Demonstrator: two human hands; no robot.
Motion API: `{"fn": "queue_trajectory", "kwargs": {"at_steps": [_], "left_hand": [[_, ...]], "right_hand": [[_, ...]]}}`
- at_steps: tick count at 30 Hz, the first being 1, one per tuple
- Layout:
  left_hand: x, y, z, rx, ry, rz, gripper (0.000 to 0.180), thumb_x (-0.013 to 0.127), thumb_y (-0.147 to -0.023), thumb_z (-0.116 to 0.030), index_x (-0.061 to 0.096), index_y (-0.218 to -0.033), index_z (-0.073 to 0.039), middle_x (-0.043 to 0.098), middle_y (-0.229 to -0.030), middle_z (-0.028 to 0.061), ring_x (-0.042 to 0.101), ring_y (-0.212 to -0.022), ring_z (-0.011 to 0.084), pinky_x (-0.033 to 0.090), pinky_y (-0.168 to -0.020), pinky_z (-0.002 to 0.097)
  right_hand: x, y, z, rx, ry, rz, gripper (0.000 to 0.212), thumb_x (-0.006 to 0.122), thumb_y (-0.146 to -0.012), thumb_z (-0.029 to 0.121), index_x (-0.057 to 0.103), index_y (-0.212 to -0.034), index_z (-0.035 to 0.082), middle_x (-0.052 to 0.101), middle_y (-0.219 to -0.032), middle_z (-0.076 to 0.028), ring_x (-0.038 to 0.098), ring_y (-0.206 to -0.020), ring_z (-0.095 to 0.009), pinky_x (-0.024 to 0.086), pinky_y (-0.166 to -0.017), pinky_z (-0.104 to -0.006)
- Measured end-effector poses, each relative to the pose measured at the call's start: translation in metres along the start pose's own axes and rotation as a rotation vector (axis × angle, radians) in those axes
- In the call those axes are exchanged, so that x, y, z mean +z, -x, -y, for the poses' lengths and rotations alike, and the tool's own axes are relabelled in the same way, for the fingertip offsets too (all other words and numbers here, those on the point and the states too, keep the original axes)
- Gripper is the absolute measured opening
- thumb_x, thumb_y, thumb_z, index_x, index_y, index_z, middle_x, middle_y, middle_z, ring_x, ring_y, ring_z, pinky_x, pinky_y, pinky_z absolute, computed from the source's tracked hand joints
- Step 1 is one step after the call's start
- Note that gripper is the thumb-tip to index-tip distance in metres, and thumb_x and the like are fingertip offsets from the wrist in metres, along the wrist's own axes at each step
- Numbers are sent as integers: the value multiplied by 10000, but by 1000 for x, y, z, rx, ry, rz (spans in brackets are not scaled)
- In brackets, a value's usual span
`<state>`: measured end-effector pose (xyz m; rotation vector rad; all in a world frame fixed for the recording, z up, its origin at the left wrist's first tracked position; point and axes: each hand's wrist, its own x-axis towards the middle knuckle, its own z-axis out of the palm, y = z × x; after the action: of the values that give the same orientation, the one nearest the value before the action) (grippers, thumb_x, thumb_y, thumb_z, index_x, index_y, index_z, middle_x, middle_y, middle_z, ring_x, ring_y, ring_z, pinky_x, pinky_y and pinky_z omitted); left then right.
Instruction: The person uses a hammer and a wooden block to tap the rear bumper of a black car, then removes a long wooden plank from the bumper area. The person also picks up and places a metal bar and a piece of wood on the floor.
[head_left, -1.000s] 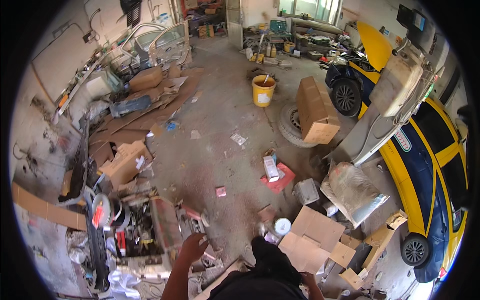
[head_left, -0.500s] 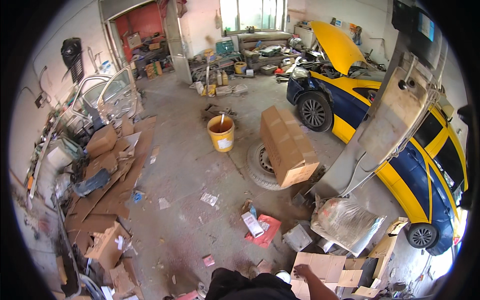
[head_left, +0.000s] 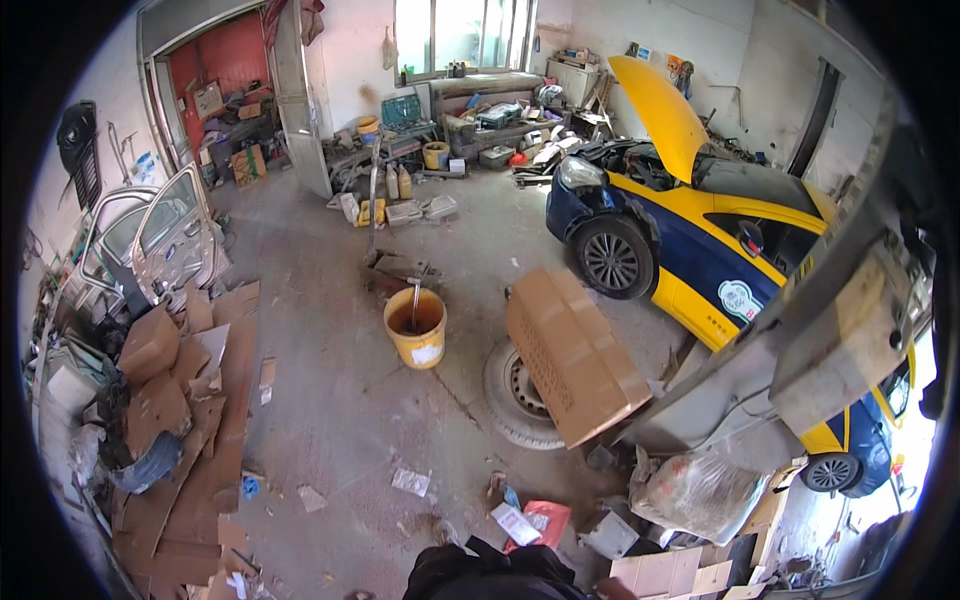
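Note:
Only a small part of my right hand (head_left: 612,589) shows at the lower edge, beside flattened cardboard (head_left: 660,572); its fingers cannot be made out. My left hand is out of view. Ahead of my dark clothing (head_left: 490,575) lie a red plastic packet (head_left: 548,522) and a white carton (head_left: 516,523) on the floor. A large closed cardboard box (head_left: 575,355) rests tilted on a wheel (head_left: 520,390). To its left stands a yellow bucket (head_left: 415,345) with brownish contents and a stick-like handle in it.
At the right, a yellow and blue car (head_left: 690,240) has its hood raised, behind a grey lift post (head_left: 740,390). A filled plastic sack (head_left: 690,495) lies at the post's foot. Cardboard sheets (head_left: 215,480) and car door frames (head_left: 175,235) line the left side.
My view has moved forward, so the bucket, box and wheel look nearer and lower. My right hand and forearm, plainly visible before over the cardboard, have mostly dropped out of the picture.

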<state>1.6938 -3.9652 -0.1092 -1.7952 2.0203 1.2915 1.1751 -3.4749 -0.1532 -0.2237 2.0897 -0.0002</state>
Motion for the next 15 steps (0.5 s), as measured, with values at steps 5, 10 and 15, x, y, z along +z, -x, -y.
{"fn": "queue_trajectory", "kwargs": {"at_steps": [5, 10, 15], "left_hand": [[-142, -146, -161, 100, -29, -310, 400, 760, -874, -432, 803, -1076, -89, 776, -977, 224, 756, -963, 408, 584, -849, 489], [-195, -248, -313, 248, -7, -230, 358, 753, -925, -303, 753, -1156, -29, 787, -1044, 215, 774, -970, 335, 589, -865, 407], [-187, -337, -371, 310, -121, -101, 399, 762, -931, -362, 748, -1176, -47, 789, -1020, 196, 772, -956, 334, 596, -848, 422]], "right_hand": [[11, -42, 85, -330, 134, -26, 340, 582, -1010, 382, 798, -1170, 173, 790, -1011, -123, 779, -879, -286, 625, -770, -436], [-66, -75, 201, -101, -443, 38, 407, 611, -1002, 404, 752, -1272, 133, 794, -994, -96, 771, -765, -235, 629, -729, -390], [-144, -169, 289, -187, -285, -12, 277, 623, -1015, 282, 763, -1199, 130, 793, -1018, -35, 759, -813, -183, 616, -700, -373]]}}
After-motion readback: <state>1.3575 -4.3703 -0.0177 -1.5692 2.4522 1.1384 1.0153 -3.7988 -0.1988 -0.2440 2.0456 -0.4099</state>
